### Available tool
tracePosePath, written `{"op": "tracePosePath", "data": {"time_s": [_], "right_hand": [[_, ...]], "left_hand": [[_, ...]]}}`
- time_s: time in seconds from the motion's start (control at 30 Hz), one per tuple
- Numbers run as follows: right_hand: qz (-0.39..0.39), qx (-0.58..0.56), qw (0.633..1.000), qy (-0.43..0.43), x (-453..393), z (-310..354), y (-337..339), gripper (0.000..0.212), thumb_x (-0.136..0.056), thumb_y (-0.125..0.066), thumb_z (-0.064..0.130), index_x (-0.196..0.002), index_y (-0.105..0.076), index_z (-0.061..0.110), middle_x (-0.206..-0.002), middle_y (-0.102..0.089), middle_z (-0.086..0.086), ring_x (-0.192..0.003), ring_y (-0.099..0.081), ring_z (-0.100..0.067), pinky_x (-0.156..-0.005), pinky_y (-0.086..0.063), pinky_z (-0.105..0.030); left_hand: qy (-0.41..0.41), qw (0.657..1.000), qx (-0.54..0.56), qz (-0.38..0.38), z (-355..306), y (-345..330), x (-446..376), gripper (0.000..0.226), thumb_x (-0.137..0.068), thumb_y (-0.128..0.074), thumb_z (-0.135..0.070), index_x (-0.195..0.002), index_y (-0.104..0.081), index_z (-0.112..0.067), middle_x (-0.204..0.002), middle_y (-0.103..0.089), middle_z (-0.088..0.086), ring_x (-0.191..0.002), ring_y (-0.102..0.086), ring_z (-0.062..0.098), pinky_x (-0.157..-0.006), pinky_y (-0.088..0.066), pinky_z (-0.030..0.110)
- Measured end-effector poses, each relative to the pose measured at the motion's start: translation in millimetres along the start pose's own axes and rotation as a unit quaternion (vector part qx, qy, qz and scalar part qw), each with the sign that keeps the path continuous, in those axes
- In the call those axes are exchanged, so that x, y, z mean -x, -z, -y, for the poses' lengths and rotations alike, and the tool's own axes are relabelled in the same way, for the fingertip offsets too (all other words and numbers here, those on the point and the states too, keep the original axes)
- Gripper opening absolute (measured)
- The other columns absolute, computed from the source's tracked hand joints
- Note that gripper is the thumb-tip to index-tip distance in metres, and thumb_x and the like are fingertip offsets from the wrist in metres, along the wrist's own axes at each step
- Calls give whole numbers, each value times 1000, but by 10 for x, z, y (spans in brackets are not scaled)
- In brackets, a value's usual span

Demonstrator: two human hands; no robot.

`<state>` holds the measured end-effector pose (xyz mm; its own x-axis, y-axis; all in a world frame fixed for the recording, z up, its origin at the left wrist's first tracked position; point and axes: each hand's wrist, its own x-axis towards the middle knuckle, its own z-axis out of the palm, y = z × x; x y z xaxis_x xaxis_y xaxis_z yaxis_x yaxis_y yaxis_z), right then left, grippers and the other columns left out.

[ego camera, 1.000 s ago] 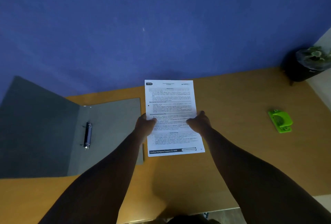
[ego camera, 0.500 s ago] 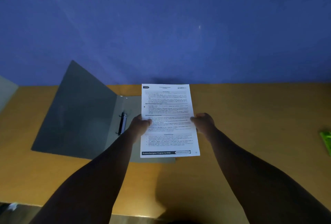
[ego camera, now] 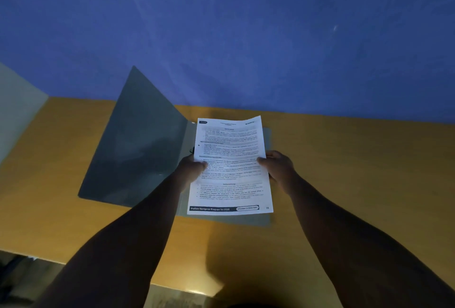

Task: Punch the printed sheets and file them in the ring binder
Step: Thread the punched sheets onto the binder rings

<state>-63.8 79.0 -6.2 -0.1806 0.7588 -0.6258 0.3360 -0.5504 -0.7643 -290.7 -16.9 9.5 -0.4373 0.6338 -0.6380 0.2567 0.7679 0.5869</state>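
Desk [ego camera: 344, 172] of yellow-brown wood spreads beneath both hands. Open grey ring binder [ego camera: 138, 150] lies left of and under the hands, its cover raised. Printed sheets [ego camera: 231, 167] hang over its right half, pinched at their side edges by left hand [ego camera: 192, 169] and right hand [ego camera: 278, 167].

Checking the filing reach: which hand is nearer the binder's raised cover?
Left. The left hand grips the sheets on the side next to the cover; the right hand grips the far edge.
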Motion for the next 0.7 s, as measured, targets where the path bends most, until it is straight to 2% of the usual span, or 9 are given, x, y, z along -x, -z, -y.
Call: {"op": "tracePosePath", "data": {"time_s": [0.1, 0.23, 0.3, 0.37, 0.43, 0.5, 0.6, 0.63, 0.7], "right_hand": [[-1, 16, 1000, 1, -16, -8, -81, 11, -85, -71, 15, -93, -67, 21, -102, -72, -4, -95, -70, -25, -87, -58, -46], [-7, 36, 999, 0, -28, -18, -136, 11, -86, -71, 16, -96, -67, 19, -103, -72, -4, -95, -70, -24, -86, -58, -45], [-9, 41, 999, -7, -30, -19, -144, 12, -87, -70, 16, -98, -66, 19, -104, -72, -4, -95, -70, -24, -86, -58, -44], [-10, 52, 999, -11, -38, -6, -138, 13, -87, -70, 15, -99, -66, 20, -103, -71, -3, -95, -69, -24, -86, -59, -43], [-9, 59, 998, -13, -42, 5, -121, 13, -87, -70, 16, -98, -64, 22, -101, -69, -1, -95, -69, -23, -84, -59, -42], [-9, 61, 998, -17, -40, 16, -111, 13, -88, -69, 15, -97, -64, 21, -100, -69, -1, -94, -69, -23, -81, -59, -39], [-7, 41, 999, -26, -17, 21, -105, 13, -88, -69, 13, -99, -64, 19, -102, -70, -4, -92, -69, -23, -73, -58, -33], [-6, 35, 999, -27, -7, 20, -103, 14, -88, -69, 13, -99, -65, 19, -102, -70, -4, -91, -69, -22, -71, -57, -32], [-3, 27, 999, -29, 6, 19, -96, 14, -88, -70, 11, -98, -64, 19, -100, -70, -3, -88, -69, -20, -68, -57, -29]], "left_hand": [[12, 1000, 12, -9, 70, 70, -107, 34, -98, -56, -18, -130, -60, -10, -132, -63, 5, -103, -59, 21, -85, -45, 31], [30, 998, 36, -45, 145, 113, -256, 20, -95, -57, -18, -108, -67, -6, -115, -70, 12, -86, -64, 21, -73, -48, 29], [36, 996, 30, -70, 171, 125, -352, 20, -95, -54, -20, -95, -67, -4, -109, -71, 18, -88, -67, 27, -77, -53, 34], [51, 994, 42, -86, 201, 125, -449, 23, -95, -56, -23, -89, -66, -4, -110, -70, 21, -92, -67, 30, -88, -57, 42], [66, 992, 62, -89, 224, 105, -521, 23, -95, -57, -23, -82, -62, -5, -113, -69, 23, -93, -67, 30, -91, -56, 47], [74, 990, 90, -77, 216, 74, -541, 26, -95, -57, -19, -92, -64, 5, -107, -70, 24, -95, -70, 33, -89, -57, 48], [82, 986, 122, -77, 201, 57, -549, 33, -92, -59, -19, -104, -63, 11, -93, -69, 17, -82, -66, 27, -74, -56, 39], [79, 987, 118, -79, 203, 59, -565, 32, -92, -59, -21, -101, -64, 10, -91, -66, 14, -80, -63, 25, -74, -55, 37], [80, 988, 98, -92, 178, 75, -591, 23, -91, -62, -27, -92, -62, -4, -95, -62, 11, -85, -59, 23, -86, -56, 38]]}}
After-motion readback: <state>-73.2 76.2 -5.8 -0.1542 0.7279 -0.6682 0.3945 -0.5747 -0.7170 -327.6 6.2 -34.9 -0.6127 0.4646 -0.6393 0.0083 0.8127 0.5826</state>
